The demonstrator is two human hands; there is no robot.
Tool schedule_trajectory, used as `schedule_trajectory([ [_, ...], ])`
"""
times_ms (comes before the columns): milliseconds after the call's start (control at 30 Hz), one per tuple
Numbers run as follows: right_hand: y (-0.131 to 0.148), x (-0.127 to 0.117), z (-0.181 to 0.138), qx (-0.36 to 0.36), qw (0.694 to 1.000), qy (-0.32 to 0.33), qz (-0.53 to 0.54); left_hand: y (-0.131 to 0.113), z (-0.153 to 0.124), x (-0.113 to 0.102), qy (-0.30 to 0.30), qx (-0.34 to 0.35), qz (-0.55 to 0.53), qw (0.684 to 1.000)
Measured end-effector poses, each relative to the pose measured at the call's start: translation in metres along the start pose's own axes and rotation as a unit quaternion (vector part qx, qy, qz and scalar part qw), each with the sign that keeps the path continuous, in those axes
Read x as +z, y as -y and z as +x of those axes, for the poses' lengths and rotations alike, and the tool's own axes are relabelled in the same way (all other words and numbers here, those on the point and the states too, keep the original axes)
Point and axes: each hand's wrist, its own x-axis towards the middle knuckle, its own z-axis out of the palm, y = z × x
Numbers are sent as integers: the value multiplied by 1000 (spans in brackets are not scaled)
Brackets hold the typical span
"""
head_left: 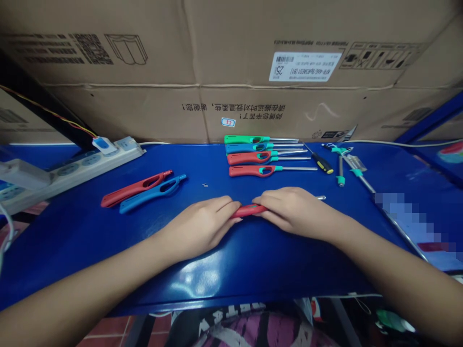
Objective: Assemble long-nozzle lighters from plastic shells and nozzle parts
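A red long-nosed lighter [249, 210] lies on the blue table [108, 241] between my two hands. My left hand [202, 226] closes its fingers on the handle's left end. Over the right part of the handle sits my right hand [292, 209], pressing down on it, and the metal tip [321, 197] pokes out past its knuckles. Behind them, several finished lighters [265, 155] in green, blue and red lie in a neat row. Two empty handle shells, one red [135, 188] and one blue [154, 193], rest to the left.
A white power strip [72, 168] runs along the back left. A black-and-yellow screwdriver [320, 163] and metal lighter tubes with teal caps [347, 166] lie at the back right. Cardboard boxes [231, 72] wall off the back. A tiny metal part [205, 185] lies loose.
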Motion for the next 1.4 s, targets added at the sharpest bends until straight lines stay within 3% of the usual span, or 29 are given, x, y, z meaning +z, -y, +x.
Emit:
schedule_trajectory([
  [400,-14,-5,-3,-43,995,-61,-61,14,1,-1,-40,43,17,998],
  [533,-20,-11,-3,5,998,-48,-44,20,2,-5,-43,42,33,998],
  [767,-58,-21,-17,118,983,15,-141,37,4,-12,-45,12,55,997],
  [867,-68,-21,-19,95,989,14,-114,41,3,-14,-46,2,53,998],
  [1000,-62,-17,-15,33,999,-21,-26,39,3,-14,-42,10,41,998],
  [1100,-53,-13,-12,32,999,7,33,37,3,-12,-59,37,59,996],
  [1167,-50,-11,-12,46,998,17,42,37,4,-10,-71,54,79,993],
  [1267,-50,-13,-12,74,997,-17,30,37,4,-9,-82,62,96,990],
  [1400,-46,-15,-9,29,998,-52,27,36,3,-8,-96,64,95,989],
])
